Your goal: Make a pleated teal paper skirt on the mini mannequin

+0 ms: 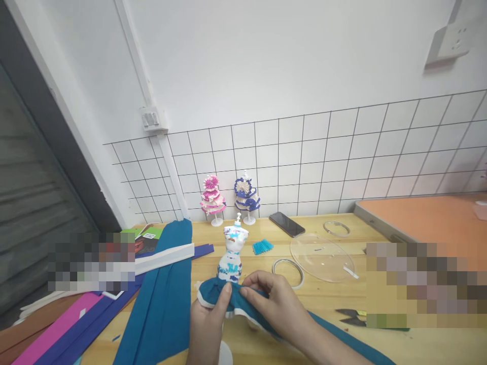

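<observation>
A small white dress-form mannequin (233,248), blotched with blue and purple, stands upright between my hands. Around its lower part runs a teal strip (247,303) with a white edge, gathered like a skirt; whether it is paper or cloth I cannot tell. My left hand (208,319) is closed on the gathered strip, its thumb pressing it against the form from the front. With thumb and fingers pinched, my right hand (279,304) grips the strip just right of the form. The strip's loose end trails under my right forearm to the lower right.
Folded teal sheets (163,304) and coloured strips lie left. Two decorated mini dress forms (213,195) stand by the wall. A phone (287,224), pleated blue piece (262,247), tape rings (288,272), clear disc (321,257) and scissors (352,317) lie right.
</observation>
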{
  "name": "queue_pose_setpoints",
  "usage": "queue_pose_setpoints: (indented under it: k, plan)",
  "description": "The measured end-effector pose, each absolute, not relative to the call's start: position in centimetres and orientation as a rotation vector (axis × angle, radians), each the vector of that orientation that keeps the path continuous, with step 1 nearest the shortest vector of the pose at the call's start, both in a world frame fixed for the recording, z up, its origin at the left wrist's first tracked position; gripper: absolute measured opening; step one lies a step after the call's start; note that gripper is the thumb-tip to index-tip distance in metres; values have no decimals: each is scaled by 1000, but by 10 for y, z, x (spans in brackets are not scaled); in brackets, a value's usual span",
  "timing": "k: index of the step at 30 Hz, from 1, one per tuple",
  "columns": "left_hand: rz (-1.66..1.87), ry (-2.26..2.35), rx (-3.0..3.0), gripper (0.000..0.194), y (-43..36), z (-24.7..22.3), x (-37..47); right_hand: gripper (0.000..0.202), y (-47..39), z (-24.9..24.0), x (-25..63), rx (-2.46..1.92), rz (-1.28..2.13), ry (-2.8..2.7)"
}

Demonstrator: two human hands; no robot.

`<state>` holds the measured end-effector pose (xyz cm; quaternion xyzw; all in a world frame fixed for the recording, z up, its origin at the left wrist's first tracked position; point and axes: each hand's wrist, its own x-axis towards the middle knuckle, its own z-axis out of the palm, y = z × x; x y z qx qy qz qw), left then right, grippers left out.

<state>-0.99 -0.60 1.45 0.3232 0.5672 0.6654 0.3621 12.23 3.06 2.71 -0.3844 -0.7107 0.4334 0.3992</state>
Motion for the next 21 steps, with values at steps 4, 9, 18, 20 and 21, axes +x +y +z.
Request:
queue_pose_setpoints:
  k: [4,9,18,20,21]
  plan:
    - [1690,1441,906,33,-5,14,-10,19,30,27,120,-945,1119,-1807]
    - [1674,1366,898,33,-6,16,-6,20,31,25,121,-985,1052,-1816]
    - [1677,1346,875,32,-6,13,-5,13,28,25,121,-1058,915,-1850]
    - [1682,1382,879,31,-4,11,-7,12,29,24,121,-1060,902,-1854]
    - [1678,1392,888,31,-3,10,-7,12,29,24,121,-1062,900,-1857]
